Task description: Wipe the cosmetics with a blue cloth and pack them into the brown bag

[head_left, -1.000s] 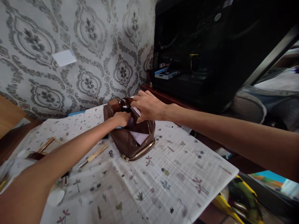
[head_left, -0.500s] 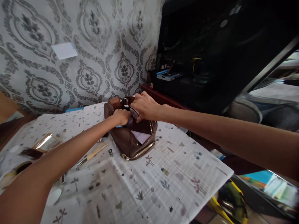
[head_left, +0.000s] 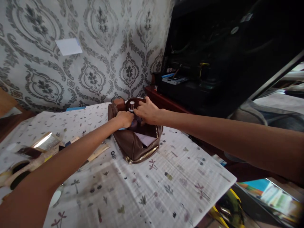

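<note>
A brown leather pouch (head_left: 133, 145) with a gold zip lies open on a floral white cloth (head_left: 142, 186). My left hand (head_left: 124, 119) is closed at the pouch's mouth, fingers tucked inside; what they hold is hidden. My right hand (head_left: 147, 111) is closed over the far side of the opening, pressing on things inside. A small bottle with a silver cap (head_left: 131, 106) stands in the pouch just by my right fingers. White paper (head_left: 145, 138) shows inside the pouch.
Several cosmetic items lie at the left: a gold compact (head_left: 45, 141), a long gold stick (head_left: 98, 153), round lids (head_left: 17, 172). A patterned wall is behind. A dark cabinet (head_left: 213, 53) rises at right. The cloth's edge drops off at lower right.
My right hand has slid down from above the pouch and curled tighter into its opening. The bottle's silver cap now shows more. The view has shifted slightly.
</note>
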Demonstrator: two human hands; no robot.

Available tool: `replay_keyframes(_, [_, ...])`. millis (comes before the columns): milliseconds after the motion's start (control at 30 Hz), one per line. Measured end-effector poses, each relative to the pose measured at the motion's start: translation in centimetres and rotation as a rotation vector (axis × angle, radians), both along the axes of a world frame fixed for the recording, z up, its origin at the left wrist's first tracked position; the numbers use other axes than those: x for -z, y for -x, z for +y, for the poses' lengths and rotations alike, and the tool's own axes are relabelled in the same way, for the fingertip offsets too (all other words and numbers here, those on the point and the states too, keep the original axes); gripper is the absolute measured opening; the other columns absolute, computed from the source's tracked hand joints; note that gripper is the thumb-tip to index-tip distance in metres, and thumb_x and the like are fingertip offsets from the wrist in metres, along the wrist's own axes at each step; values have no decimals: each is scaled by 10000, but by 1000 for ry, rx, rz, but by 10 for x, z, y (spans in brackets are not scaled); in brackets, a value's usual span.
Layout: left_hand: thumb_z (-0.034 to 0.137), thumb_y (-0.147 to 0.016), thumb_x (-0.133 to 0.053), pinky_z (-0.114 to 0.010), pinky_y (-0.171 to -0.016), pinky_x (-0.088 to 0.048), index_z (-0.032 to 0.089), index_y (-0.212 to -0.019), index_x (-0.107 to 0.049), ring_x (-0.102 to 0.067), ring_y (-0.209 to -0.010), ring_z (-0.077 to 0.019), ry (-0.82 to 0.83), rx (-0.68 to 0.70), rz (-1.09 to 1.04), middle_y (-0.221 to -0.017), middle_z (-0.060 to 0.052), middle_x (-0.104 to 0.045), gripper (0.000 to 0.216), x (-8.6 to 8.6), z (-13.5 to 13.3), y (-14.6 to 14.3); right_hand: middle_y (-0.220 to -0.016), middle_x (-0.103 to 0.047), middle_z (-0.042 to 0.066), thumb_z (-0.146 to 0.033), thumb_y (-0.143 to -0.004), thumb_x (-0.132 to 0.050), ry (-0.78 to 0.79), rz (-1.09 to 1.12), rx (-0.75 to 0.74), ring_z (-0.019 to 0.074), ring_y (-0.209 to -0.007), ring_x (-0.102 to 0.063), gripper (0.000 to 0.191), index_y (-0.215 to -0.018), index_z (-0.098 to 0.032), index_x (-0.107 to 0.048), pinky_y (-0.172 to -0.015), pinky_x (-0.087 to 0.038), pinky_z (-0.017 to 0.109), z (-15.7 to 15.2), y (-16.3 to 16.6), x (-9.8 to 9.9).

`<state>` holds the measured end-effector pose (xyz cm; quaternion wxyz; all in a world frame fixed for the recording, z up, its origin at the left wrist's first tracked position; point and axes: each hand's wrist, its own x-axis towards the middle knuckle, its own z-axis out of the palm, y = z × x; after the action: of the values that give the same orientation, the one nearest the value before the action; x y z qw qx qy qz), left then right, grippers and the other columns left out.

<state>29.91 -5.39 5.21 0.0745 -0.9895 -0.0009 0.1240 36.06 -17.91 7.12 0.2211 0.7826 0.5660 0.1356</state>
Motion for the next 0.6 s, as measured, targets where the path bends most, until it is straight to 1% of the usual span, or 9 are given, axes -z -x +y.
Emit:
replay_keyframes(67, [236,-863,-612,-415,-1007,-522,164,-1271,-666,-615,-1260,-356,-28,2,-5,-1364,-171,-645,417,-1,0,2,-1130,-740,167,-335,-799,-773,28,19,-4,349,-1171,-576,480,-1225,-136,-678,-1043,-310,580,0,-1,-2])
replay_keyframes(133, [244,-869,-613,-398,-1000,-528,170,-1269,-669,-616,-1260,-350,-44,12,-14,-1398,-158,-623,411,-1,0,5,-1115,-739,168,-251,-824,-719,47,30,-10,340,-1158,-575,399,-1200,-118,-686,-1048,-301,599,1,-2,-2])
replay_keyframes(233, [261,-881,-605,-400,-977,-541,176,-1296,-654,-631,-1238,-348,-52,22,-31,-1420,-153,-606,426,0,1,7,-1156,-716,175,-178,-842,-645,8,-15,-40,334,-1152,-555,315,-1145,-125,-715,-1048,-314,618,4,-2,0])
replay_keyframes(333, [259,-887,-598,-405,-972,-543,169,-1304,-645,-633,-1236,-348,-62,28,-41,-1380,-163,-635,429,0,1,7,-1226,-682,154,-217,-829,-669,-25,-92,-103,340,-1182,-509,268,-1083,-169,-741,-1057,-323,634,9,-1,4])
replay_keyframes(400, [256,-889,-597,-399,-973,-539,164,-1282,-656,-635,-1234,-344,-69,35,-42,-1335,-168,-663,409,0,1,7,-1206,-683,137,-233,-830,-684,4,-114,-114,330,-1181,-495,253,-1069,-176,-743,-1063,-319,636,10,-1,5])
replay_keyframes(500, [238,-880,-607,-387,-975,-533,174,-1257,-670,-640,-1231,-332,-70,65,-37,-1321,-160,-674,387,1,2,6,-1194,-676,141,-289,-818,-731,41,-93,-74,321,-1175,-484,309,-1095,-151,-733,-1048,-333,598,10,-1,1])
replay_keyframes(600, [237,-852,-637,-391,-964,-538,188,-1249,-673,-635,-1236,-330,-53,108,-28,-1339,-142,-666,401,2,5,4,-1198,-668,142,-354,-792,-774,40,-50,-13,325,-1181,-473,391,-1116,-139,-727,-1008,-352,539,7,-2,-4])
